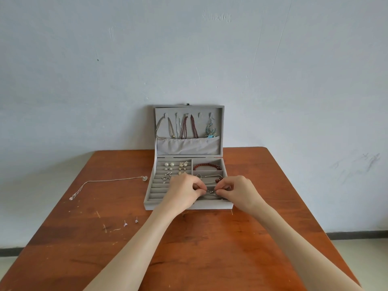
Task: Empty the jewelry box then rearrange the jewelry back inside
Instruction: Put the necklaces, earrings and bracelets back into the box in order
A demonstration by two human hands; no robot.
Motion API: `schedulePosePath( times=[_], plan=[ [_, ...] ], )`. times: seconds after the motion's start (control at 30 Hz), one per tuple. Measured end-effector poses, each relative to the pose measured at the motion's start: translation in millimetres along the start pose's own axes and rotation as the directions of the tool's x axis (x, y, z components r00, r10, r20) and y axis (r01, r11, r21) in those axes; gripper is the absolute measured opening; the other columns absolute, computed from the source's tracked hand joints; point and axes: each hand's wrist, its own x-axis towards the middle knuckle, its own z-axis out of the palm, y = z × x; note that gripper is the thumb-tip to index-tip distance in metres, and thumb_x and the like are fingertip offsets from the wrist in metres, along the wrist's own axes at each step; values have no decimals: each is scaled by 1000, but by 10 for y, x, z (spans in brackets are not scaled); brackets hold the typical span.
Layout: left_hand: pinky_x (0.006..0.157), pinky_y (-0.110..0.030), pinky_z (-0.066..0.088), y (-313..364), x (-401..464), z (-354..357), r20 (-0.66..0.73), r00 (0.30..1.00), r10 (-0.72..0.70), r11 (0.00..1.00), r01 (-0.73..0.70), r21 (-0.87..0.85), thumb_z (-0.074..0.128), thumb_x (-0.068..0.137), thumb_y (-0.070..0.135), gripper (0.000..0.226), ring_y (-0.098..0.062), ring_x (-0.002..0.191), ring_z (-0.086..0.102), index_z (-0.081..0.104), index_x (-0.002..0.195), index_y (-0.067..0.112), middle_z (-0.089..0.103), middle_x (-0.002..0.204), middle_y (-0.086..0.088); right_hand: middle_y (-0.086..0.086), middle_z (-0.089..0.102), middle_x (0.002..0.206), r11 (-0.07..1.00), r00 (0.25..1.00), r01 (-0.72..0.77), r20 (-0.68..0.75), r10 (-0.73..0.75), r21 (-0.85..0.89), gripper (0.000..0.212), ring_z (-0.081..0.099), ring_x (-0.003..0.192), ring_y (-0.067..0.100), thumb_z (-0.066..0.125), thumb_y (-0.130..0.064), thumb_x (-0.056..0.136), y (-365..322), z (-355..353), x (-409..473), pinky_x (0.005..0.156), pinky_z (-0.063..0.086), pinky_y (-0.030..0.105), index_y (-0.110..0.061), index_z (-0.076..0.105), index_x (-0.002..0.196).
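A grey velvet-lined jewelry box (pixel 188 203) stands open at the far middle of a reddish-brown wooden tabletop (pixel 210 238), its lid upright against a pale wall (pixel 189 49). Both hands meet over the box's near right compartment. The left hand (pixel 184 191) and the right hand (pixel 239 189) each have their fingers curled, thumb and forefinger pinching the two ends of a thin silver chain (pixel 210 191) stretched between them just above the compartment. Whether it is a bracelet or a necklace cannot be told. In the far right compartment lies a dark red beaded bracelet (pixel 206 165). The ring-roll section on the left holds pearl and gold-toned earrings (pixel 175 166). Several necklaces (pixel 186 127) hang from hooks inside the lid. On the tabletop left of the box lies a fine silver necklace with a small pale pendant (pixel 109 181), and nearer the front edge two small stud earrings (pixel 131 223).
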Motion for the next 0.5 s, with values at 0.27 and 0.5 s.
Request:
schedulePosePath(
  times=[0.27,0.5],
  plan=[
    [100,-42,36,-4,-32,-4,-19,999,37,999,-36,26,67,82,27,10,-12,98,54,73,90,26,71,93,9,-13,65,78,994,999,42,-16,-43,-101,10,56,85,3,65,-21,83,-6,6,-12,75,46,15,-25,73,87],
    [103,-41,35,-46,-126,-68,33,995,92,992,-95,84,56,90,27,19,-14,106,54,70,102,22,69,103,7,-8,67,94,968,994,90,-37,-101,-233,14,44,92,11,58,-25,88,-51,4,-102,85,41,30,-23,70,95]
  ],
)
